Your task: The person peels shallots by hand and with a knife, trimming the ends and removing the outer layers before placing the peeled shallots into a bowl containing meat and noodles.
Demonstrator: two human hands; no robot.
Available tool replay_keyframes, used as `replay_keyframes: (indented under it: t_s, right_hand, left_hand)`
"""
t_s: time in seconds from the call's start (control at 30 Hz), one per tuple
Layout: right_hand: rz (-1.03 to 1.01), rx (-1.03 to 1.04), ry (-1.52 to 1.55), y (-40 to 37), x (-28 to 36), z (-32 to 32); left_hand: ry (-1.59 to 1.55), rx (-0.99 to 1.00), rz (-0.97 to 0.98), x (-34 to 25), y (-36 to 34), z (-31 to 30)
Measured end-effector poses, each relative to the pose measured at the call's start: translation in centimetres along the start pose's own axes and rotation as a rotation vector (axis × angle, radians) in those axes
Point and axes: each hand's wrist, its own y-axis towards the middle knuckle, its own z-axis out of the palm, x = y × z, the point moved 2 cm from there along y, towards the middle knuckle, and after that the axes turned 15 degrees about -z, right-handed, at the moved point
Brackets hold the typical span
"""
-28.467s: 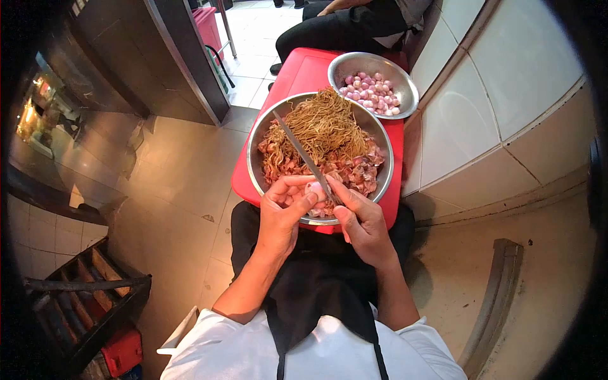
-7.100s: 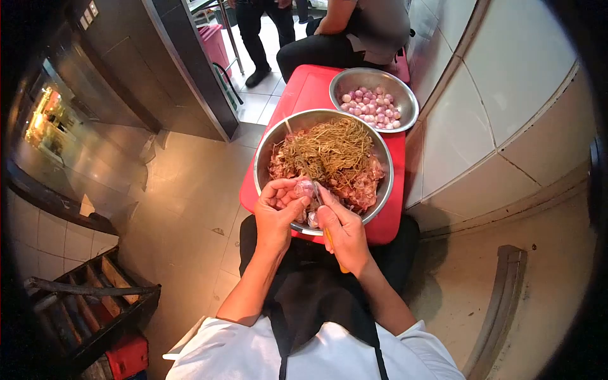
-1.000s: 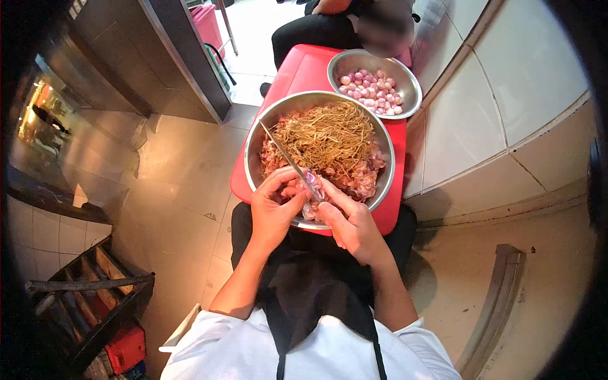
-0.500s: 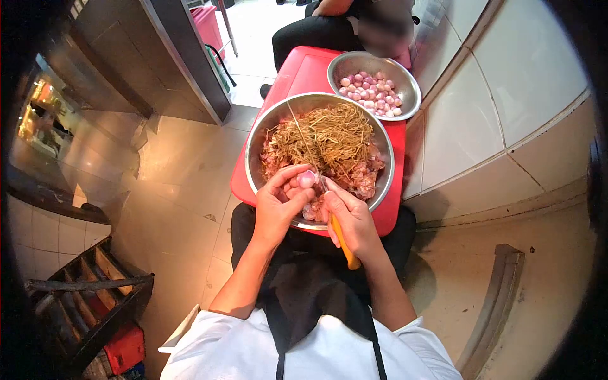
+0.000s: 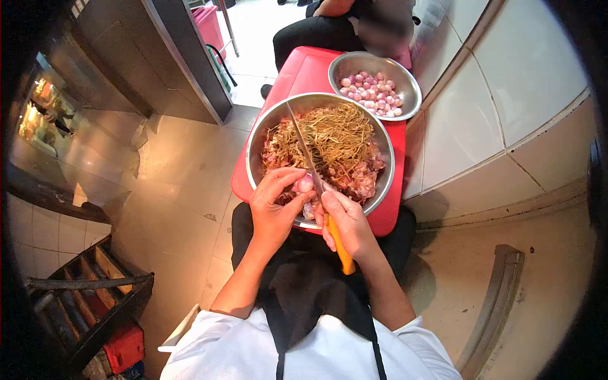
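A small pink shallot [image 5: 305, 183] is pinched in the fingertips of my left hand [image 5: 272, 204]. My right hand [image 5: 347, 218] grips the yellow handle of a knife [image 5: 303, 147], its long blade pointing up and left, close beside the shallot. Both hands are over the near side of a large metal bowl [image 5: 255, 136]. Inside that bowl lie a heap of dry brown stringy stems [image 5: 342, 130] and reddish shallots or skins [image 5: 364, 174], partly hidden by my hands. Behind it, a smaller metal bowl [image 5: 411, 92] contains many pink, peeled-looking shallots [image 5: 375, 95].
Both bowls rest on a red plastic surface [image 5: 297, 69] in front of my knees. A person in dark trousers [image 5: 316, 38] sits at its far end. A white tiled wall [image 5: 462, 114] runs close on the right. A slatted rack [image 5: 95, 291] stands at lower left.
The knife has turned, so its blade now shows its broad side rather than a thin edge. The right hand and handle have dropped slightly; the shallot has shifted a little in the left fingers.
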Motion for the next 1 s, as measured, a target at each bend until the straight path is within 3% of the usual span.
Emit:
replay_keyframes:
  t_s: [0.1, 0.2, 0.4, 0.5, 0.6, 0.7, 0.8, 1.0]
  right_hand:
    - [0.005, -0.048, 0.045, -0.1, -0.3, 0.1]
    - [-0.006, -0.085, 0.143, -0.1, -0.1, 0.1]
    - [0.009, -0.156, 0.247, 0.0, 0.1, 0.1]
    - [-0.011, -0.151, 0.195, -0.1, 0.1, 0.1]
    - [-0.036, -0.162, 0.120, -0.3, 0.0, 0.2]
    - [-0.059, -0.182, 0.032, -0.6, 0.3, 0.4]
    - [-0.065, -0.205, -0.031, -0.7, 0.6, 0.3]
    - [-0.068, -0.203, -0.098, -0.7, 0.0, -0.5]
  left_hand:
    - [-0.392, 0.049, -0.259, -0.1, -0.2, 0.7]
    - [-0.451, 0.106, -0.518, 1.1, -0.5, 0.4]
    - [-0.776, 0.175, -0.540, 1.7, 0.0, 1.2]
    - [-0.914, 0.275, -0.654, 2.7, 0.0, 1.1]
    - [-0.810, 0.235, -0.588, 2.1, 0.1, 1.3]
    - [-0.509, 0.187, -0.525, 1.5, 0.3, 0.8]
    - [-0.497, 0.168, -0.510, 1.5, 0.3, 0.9]
    - [-0.825, 0.197, -0.616, 2.0, 0.6, 0.6]
